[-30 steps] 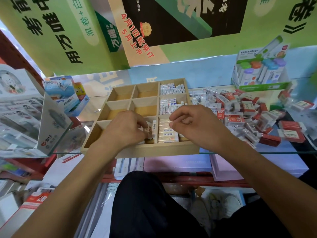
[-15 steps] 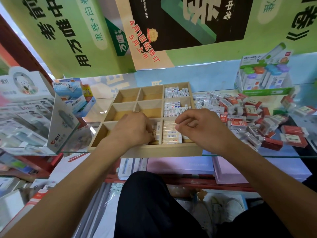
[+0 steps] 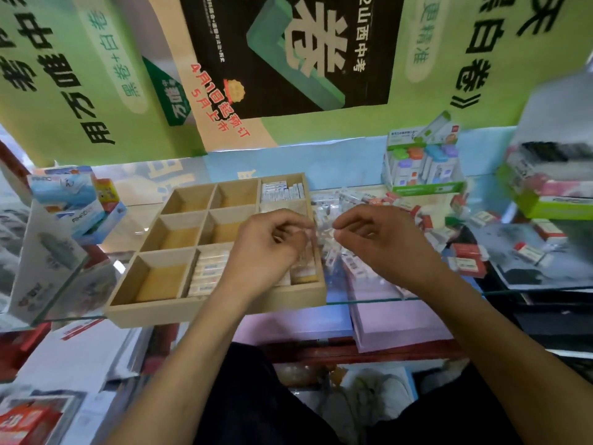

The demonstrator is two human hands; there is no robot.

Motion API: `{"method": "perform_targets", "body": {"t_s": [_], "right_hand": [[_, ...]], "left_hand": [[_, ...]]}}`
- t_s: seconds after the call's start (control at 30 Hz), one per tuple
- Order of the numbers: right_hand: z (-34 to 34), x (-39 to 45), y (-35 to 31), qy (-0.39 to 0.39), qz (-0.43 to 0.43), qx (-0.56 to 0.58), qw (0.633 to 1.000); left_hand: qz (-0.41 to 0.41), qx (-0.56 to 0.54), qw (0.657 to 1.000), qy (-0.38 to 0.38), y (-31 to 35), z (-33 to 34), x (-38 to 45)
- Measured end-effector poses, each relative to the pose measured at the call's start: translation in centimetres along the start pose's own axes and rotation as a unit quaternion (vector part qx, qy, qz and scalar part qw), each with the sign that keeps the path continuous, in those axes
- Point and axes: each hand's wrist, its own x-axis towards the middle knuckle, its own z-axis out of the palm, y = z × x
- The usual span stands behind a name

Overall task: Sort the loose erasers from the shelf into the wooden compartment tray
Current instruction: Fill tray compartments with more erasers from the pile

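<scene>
The wooden compartment tray (image 3: 218, 308) lies on a glass shelf. White erasers (image 3: 282, 191) fill its far right cell, and a stack of erasers (image 3: 208, 271) lies in the near middle cell. The left column looks empty. My left hand (image 3: 266, 248) and my right hand (image 3: 382, 239) hover over the tray's right edge with curled fingers. Their fingertips pinch a blurred clear packet (image 3: 329, 252) that hangs between them and seems to hold erasers. A pile of loose red-and-white erasers (image 3: 465, 255) lies to the right of the tray.
A green display box of coloured items (image 3: 420, 171) stands behind the pile. Blue product boxes (image 3: 73, 200) and a grey display carton (image 3: 48, 258) crowd the left. The glass shelf's front edge (image 3: 417, 298) runs just below my wrists. More boxes lie on the shelf underneath.
Both hands have lifted out of the tray's near cells and shifted right to its edge, now pinching a clear packet between them. The near middle cell's erasers are uncovered.
</scene>
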Motion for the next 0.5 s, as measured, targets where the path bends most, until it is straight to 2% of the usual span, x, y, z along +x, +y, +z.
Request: {"method": "perform_targets", "body": {"t_s": [0.17, 0.27, 0.33, 0.43, 0.5], "right_hand": [[-4.3, -1.1, 2.8, 0.065, 0.029, -0.046, 0.996], [-6.5, -1.7, 5.3, 0.094, 0.035, -0.122, 0.987], [-7.1, -2.2, 6.9, 0.075, 0.018, -0.196, 0.977], [-6.6, -2.9, 9.1, 0.000, 0.005, -0.264, 0.964], [-6.4, -3.1, 10.7, 0.012, 0.005, -0.278, 0.960]], "left_hand": [[0.018, 0.034, 0.998, -0.052, 0.9, 4.9, 2.7], [0.050, 0.091, 0.991, -0.086, 1.5, 7.6, 4.1], [0.076, 0.152, 0.980, -0.102, 1.6, 9.4, 5.3], [0.102, 0.249, 0.951, -0.152, 1.7, 12.2, 7.2], [0.104, 0.334, 0.918, -0.185, 2.0, 14.0, 8.3]]}}
